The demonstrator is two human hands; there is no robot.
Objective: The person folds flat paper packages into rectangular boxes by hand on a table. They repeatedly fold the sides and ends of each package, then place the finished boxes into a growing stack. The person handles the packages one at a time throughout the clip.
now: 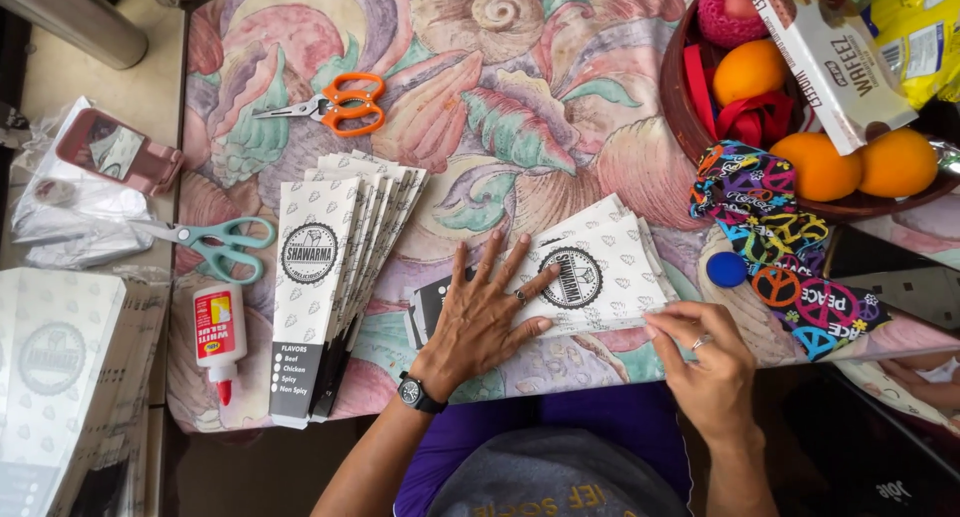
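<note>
While pressing flat on the table, left hand (490,312) spread open, palm down, fingers splayed over a white paper sleeve (590,272) with a round black stamp; ring on one finger, black watch (415,392) on the wrist; grasping nothing, only holding the sleeve down. Right hand (705,362) just beside it, fingertips pinched on the sleeve's lower right edge, thumb and forefinger closed on the paper; ring on this hand too. Sleeve lying near the front edge of the table, tilted, on top of a few more like it, with a dark end poking out to the left under the left wrist.

Left of the hands, a fanned stack of sleeves (330,267), upright in the view, dark bands at the near end; beside that, a small white glue bottle (220,337) with a red tip, lying with the tip toward the near edge; above the bottle, teal scissors (215,245); farther back, orange scissors (335,104). Shell-patterned tablecloth (500,107) under all of it. Far left, another pile of white sleeves (60,377) off the cloth, and a pink case (115,152) on a plastic bag. Right, a dark bowl (690,117) holding oranges (820,165) and a box; colourful patterned cloth (775,247) draped from it, with a blue cap (726,269) just beside.
</note>
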